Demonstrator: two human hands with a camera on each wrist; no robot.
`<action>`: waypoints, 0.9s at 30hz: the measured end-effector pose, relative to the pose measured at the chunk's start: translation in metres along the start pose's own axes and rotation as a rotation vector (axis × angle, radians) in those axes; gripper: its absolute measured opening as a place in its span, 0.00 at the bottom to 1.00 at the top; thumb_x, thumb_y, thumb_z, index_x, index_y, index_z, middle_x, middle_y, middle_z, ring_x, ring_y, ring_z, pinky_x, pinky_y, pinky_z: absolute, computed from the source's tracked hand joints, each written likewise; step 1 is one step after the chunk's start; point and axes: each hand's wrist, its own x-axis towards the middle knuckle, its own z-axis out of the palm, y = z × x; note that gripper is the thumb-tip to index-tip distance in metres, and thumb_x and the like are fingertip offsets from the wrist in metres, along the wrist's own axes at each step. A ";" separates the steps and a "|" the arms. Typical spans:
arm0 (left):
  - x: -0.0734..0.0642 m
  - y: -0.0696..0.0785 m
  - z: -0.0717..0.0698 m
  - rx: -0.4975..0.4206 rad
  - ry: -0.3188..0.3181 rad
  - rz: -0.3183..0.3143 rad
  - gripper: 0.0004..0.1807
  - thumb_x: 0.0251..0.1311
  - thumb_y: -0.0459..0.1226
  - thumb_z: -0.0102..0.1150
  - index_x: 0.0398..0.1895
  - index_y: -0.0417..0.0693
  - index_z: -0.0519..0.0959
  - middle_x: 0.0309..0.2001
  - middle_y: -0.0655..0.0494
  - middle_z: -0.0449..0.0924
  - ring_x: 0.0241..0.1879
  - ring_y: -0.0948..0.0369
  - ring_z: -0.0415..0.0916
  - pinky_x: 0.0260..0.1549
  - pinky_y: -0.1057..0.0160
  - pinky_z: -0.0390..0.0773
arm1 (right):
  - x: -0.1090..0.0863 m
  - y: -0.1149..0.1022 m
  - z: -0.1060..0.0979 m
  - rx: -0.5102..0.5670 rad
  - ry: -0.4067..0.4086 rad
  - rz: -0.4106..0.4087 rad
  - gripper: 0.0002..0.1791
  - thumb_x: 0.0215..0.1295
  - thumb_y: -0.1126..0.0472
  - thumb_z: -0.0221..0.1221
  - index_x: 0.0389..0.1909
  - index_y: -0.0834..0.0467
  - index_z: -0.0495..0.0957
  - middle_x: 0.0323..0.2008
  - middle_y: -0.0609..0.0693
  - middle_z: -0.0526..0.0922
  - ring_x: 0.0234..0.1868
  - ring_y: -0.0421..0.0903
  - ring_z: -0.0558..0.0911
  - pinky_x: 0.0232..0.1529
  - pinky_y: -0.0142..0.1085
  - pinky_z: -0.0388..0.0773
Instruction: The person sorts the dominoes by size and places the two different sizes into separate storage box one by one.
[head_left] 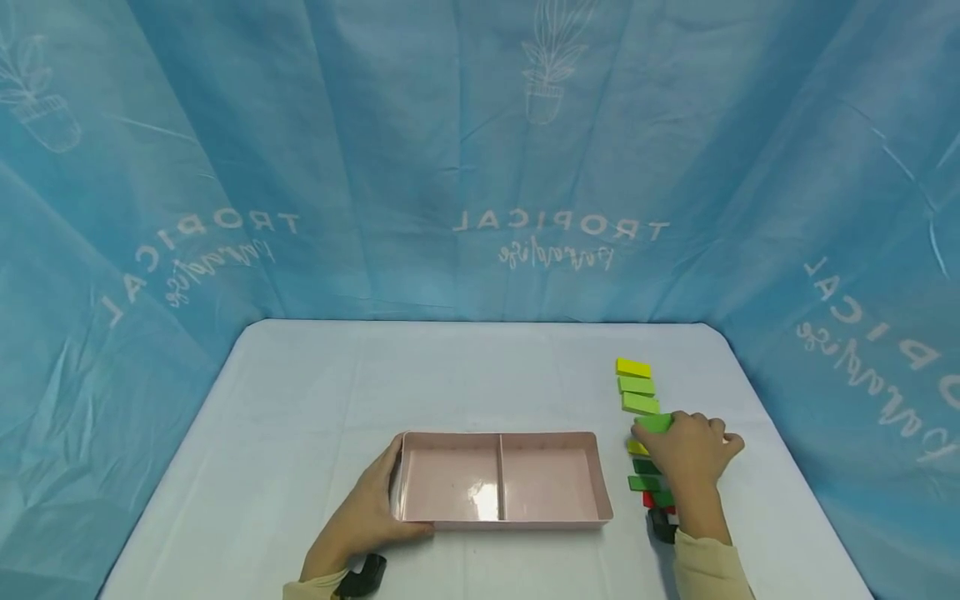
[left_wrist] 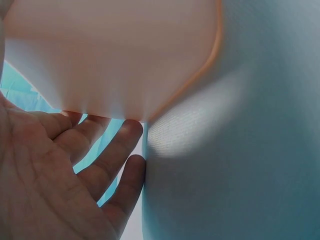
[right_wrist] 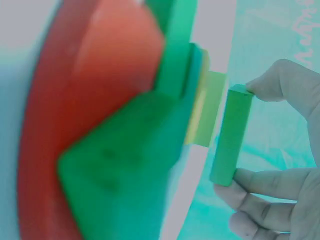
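A pale pink two-compartment tray (head_left: 499,527) lies on the table, with nothing in either compartment. My left hand (head_left: 372,506) grips the tray's left end, its thumb along the front wall and fingers reaching to the back corner. In the left wrist view, fingertips (left_wrist: 132,127) touch the tray wall (left_wrist: 110,85). At the right, my right hand (head_left: 693,450) pinches a green block (right_wrist: 232,135) by its two ends, thumb on one and fingers on the other. The block is raised above a column of coloured blocks.
Beyond the held block lie a yellow block (head_left: 633,367) and light green blocks (head_left: 637,385). Nearer are another yellow block (head_left: 637,447), dark green blocks (head_left: 645,467) and red pieces (head_left: 648,499), partly covered by the right wrist. A blue curtain (head_left: 480,167) surrounds the white table (head_left: 450,375).
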 end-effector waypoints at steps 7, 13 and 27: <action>0.001 0.000 -0.001 0.016 0.008 0.018 0.76 0.25 0.58 0.87 0.80 0.51 0.50 0.70 0.54 0.68 0.64 0.57 0.69 0.64 0.46 0.70 | -0.006 -0.008 -0.015 0.077 0.103 -0.063 0.43 0.54 0.39 0.68 0.55 0.73 0.77 0.48 0.74 0.76 0.53 0.71 0.66 0.57 0.73 0.47; 0.000 0.000 0.001 0.017 0.002 0.006 0.77 0.26 0.58 0.86 0.81 0.47 0.48 0.72 0.52 0.66 0.67 0.55 0.66 0.65 0.43 0.68 | -0.009 -0.013 -0.028 0.143 0.192 -0.153 0.41 0.53 0.41 0.71 0.53 0.72 0.79 0.49 0.73 0.78 0.55 0.71 0.67 0.57 0.75 0.42; -0.001 -0.003 0.004 0.028 0.016 0.047 0.76 0.30 0.57 0.85 0.81 0.44 0.47 0.74 0.49 0.63 0.70 0.50 0.65 0.65 0.38 0.67 | -0.020 -0.031 -0.037 0.177 0.257 -0.263 0.39 0.50 0.41 0.71 0.53 0.69 0.80 0.49 0.69 0.79 0.54 0.68 0.68 0.59 0.73 0.41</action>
